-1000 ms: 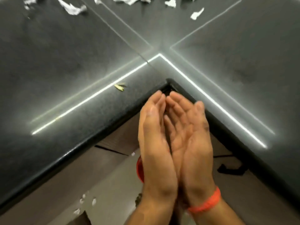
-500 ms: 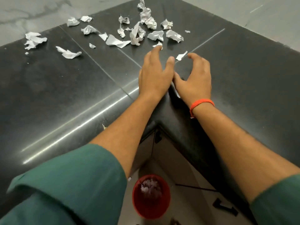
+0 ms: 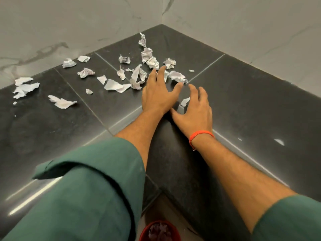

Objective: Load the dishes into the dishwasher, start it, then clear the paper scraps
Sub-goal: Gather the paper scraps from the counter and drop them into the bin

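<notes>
Several white crumpled paper scraps [image 3: 137,76] lie scattered over the dark corner countertop [image 3: 251,105]. My left hand [image 3: 159,93] lies palm down on the counter, fingers spread, its fingertips touching scraps near the middle of the pile. My right hand [image 3: 195,110] rests beside it, fingers loosely bent over one small scrap [image 3: 185,101], holding nothing. A crumpled scrap [image 3: 178,76] sits just beyond both hands. More scraps [image 3: 24,87] lie far left by the wall. No dishes or dishwasher are in view.
A red bin [image 3: 159,231] with paper in it stands on the floor below the counter's inner corner. Marble walls [image 3: 243,23] close the counter at the back. A small white fleck [image 3: 279,141] lies on the right counter.
A second ago both hands were cupped together over the red bin. They have since reached out flat onto the counter and edged further toward the scraps; the view tilted up.
</notes>
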`<state>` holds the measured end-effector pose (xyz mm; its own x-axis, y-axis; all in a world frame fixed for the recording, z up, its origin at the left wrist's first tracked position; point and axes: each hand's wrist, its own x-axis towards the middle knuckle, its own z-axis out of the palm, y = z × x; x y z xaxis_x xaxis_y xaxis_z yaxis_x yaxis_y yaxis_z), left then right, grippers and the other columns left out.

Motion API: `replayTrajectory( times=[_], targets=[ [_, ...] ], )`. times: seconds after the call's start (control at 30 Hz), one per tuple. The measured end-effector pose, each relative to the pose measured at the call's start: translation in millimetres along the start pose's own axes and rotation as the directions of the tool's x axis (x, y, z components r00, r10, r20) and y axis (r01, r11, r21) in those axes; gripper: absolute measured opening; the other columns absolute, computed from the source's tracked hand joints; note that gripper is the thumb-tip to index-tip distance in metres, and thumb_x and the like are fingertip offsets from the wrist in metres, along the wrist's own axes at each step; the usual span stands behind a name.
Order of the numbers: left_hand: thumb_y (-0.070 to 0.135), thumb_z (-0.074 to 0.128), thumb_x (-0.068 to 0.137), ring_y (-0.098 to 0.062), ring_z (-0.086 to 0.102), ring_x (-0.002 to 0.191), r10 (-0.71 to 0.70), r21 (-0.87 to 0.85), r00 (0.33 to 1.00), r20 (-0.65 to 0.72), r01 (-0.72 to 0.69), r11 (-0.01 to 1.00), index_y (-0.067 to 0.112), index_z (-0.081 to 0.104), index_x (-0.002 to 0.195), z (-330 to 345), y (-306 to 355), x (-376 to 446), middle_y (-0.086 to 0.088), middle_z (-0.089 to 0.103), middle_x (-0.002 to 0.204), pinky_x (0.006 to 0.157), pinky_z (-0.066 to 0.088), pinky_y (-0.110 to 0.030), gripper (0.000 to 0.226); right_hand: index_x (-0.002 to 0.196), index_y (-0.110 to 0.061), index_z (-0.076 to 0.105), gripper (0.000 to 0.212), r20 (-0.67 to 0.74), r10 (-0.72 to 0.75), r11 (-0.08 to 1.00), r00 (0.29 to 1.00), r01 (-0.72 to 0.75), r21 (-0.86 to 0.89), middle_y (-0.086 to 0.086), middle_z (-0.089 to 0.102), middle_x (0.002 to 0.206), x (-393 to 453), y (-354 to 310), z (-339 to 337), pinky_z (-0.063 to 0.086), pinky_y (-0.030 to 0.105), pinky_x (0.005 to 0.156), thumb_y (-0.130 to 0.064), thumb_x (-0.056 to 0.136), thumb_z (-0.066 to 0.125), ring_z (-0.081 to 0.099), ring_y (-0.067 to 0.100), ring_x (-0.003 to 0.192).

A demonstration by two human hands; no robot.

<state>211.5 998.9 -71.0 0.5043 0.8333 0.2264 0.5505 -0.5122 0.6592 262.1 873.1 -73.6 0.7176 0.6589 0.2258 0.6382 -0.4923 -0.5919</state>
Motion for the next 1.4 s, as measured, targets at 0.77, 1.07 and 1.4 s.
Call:
replayTrajectory(
  times=[0.77,1.07,1.4],
  targets=[
    [0.063,0.038,0.093,-0.015,0.022,0.151,0.203,-0.089,0.967,0.155,-0.191,0.977,0.03,0.038,0.152,23.6,-6.2,96.3,-0.002,0.032,0.162,0.121,0.025,-0.044,0.068,0.156,-0.031,0.019,0.109,-0.06,0.064,0.992,0.996,-0.07,-0.102,0.01,0.016,0.164,48.8,-8.5,13.4,0.024,0.041,0.119,-0.081,0.068,0.061,0.024,0.025,0.149],
    [0.061,0.031,0.086,-0.015,0.057,0.124,0.382,-0.064,0.853,0.356,-0.385,0.921,0.025,0.063,0.13,29.1,1.9,112.0,0.005,0.063,0.133,0.105,0.043,-0.043,0.066,0.157,-0.03,0.015,0.117,-0.074,0.083,0.991,0.994,-0.09,-0.099,0.009,0.014,0.165,54.4,-9.1,14.5,0.026,0.04,0.119,-0.083,0.064,0.063,0.023,0.023,0.15],
    [0.042,0.041,0.089,-0.006,0.056,0.121,0.121,-0.376,0.969,0.214,-0.033,0.926,0.032,0.054,0.141,15.6,6.8,94.4,0.005,0.064,0.129,0.106,0.04,-0.033,0.055,0.156,-0.031,0.015,0.117,-0.096,0.105,0.988,0.99,-0.115,-0.106,0.009,0.013,0.165,61.7,-10.6,15.7,0.026,0.039,0.118,-0.083,0.063,0.063,0.023,0.022,0.149]
  ],
)
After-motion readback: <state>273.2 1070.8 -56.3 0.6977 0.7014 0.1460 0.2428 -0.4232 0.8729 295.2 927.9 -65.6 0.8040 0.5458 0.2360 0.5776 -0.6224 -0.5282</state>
